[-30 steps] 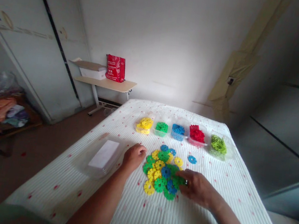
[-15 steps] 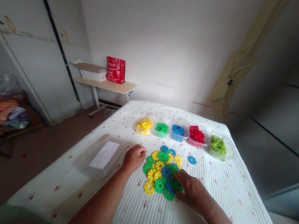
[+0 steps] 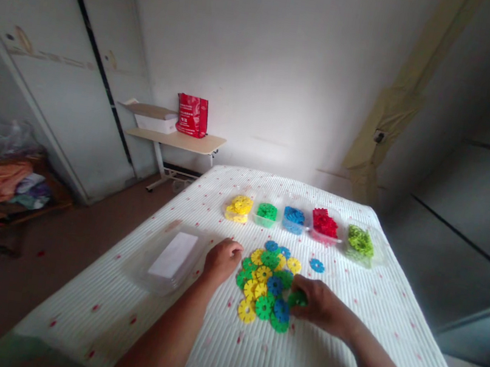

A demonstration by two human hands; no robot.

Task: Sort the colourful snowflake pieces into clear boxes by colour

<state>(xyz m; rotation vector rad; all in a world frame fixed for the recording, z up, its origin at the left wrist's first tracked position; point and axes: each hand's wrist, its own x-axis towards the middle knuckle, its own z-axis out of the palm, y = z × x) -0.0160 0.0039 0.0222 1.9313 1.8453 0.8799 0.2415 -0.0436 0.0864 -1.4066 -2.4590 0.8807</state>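
Note:
A loose pile of flat, notched plastic flower discs, including yellow discs (image 3: 247, 311), green discs (image 3: 264, 306) and blue discs (image 3: 274, 285), lies mid-table. At the pile's right edge my right hand (image 3: 322, 305) is closed on a green disc (image 3: 298, 298), partly covered by the fingers. Left of the pile my left hand (image 3: 221, 261) rests on the cloth, its fingers curled in, with nothing seen in them. One separate blue disc (image 3: 317, 265) lies to the right, behind my right hand.
Behind the pile stand clear tubs: a yellow-filled tub (image 3: 238, 209), a green-filled tub (image 3: 266, 215), a blue-filled tub (image 3: 294, 220), a red-filled tub (image 3: 325, 227) and a lime-filled tub (image 3: 360, 245). A clear plastic container (image 3: 140, 266) with a white label lies left of my left hand.
My right hand has pulled slightly to the right with a green disc, drawing it off the blue disc at the pile's edge. My left hand keeps its place beside the pile.

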